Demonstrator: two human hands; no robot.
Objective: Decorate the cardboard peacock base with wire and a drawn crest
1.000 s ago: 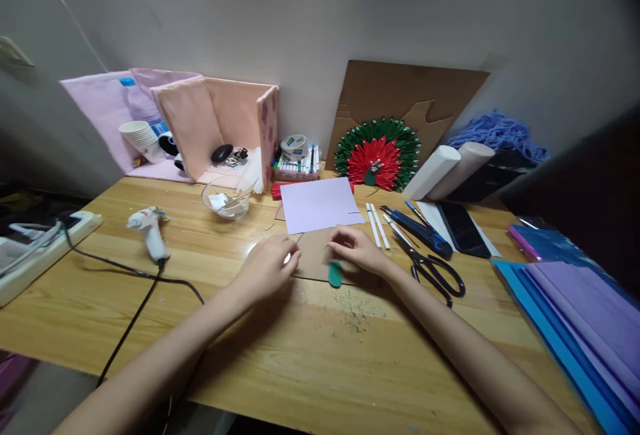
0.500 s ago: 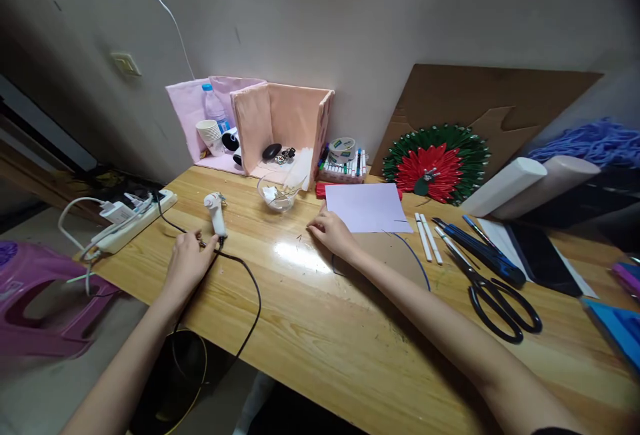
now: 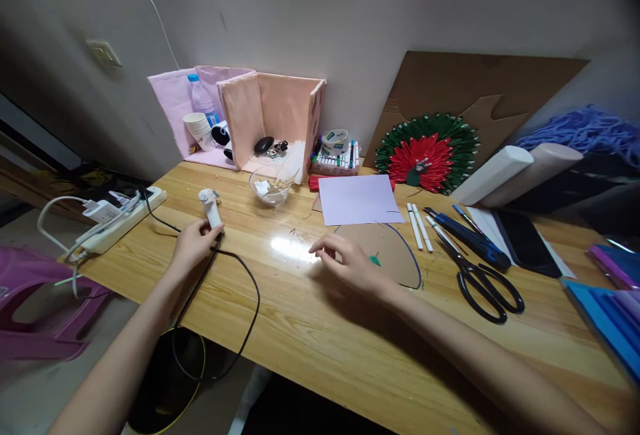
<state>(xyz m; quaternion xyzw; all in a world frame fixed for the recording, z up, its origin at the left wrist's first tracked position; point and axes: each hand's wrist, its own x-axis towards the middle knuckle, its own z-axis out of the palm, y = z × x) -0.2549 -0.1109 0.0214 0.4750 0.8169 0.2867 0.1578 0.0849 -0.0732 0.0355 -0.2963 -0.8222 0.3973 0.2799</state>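
Note:
My left hand [image 3: 196,243] grips the lower end of a white hot glue gun [image 3: 211,208], thumb and fingers closed at its base. The gun stands upright on the table, and its black cord [image 3: 247,268] loops to the table's front edge. My right hand [image 3: 347,260] hovers over the table with loosely bent fingers apart, nothing visible in them. Partly behind it lies a rounded brown cardboard piece [image 3: 395,255] with a blue edge, bearing a small green piece [image 3: 375,260]. A pale purple sheet [image 3: 357,198] overlaps the cardboard's far side.
A clear bowl [image 3: 273,190] sits before the pink box [image 3: 285,112]. Black-handled scissors [image 3: 483,282], a blue cutter [image 3: 470,242] and white markers [image 3: 419,227] lie right. A red-and-green fan-shaped craft [image 3: 427,155] leans at the back. At left are a power strip [image 3: 120,222] and bin [image 3: 167,382].
My left hand has moved up from beside the cord onto the glue gun's lower end. My right hand has drawn back from the purple sheet, uncovering the green piece. The whole view has shifted slightly.

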